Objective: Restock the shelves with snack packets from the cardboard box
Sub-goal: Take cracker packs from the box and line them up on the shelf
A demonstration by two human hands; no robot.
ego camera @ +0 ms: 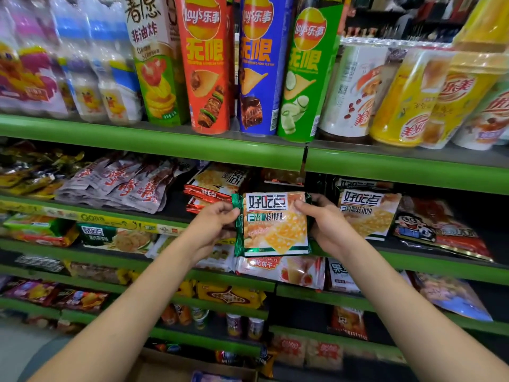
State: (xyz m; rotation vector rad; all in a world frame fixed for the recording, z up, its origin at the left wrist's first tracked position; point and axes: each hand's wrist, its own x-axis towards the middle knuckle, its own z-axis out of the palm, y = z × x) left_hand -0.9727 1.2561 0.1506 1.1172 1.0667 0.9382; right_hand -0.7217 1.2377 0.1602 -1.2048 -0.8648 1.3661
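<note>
We hold the packet point(274, 224) w/ both hands, left hand point(213, 224) & right hand point(321, 220) pinching its side seams. Prob light, crinkly, biscuits fragile; don't squeeze mid.

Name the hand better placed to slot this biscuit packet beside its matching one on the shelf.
Right hand: it grips the biscuit packet's edge nearest the matching packet; the left hand holds the far edge.

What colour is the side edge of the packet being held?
Shiny green, on the biscuit packet, seen in the head view.
</note>
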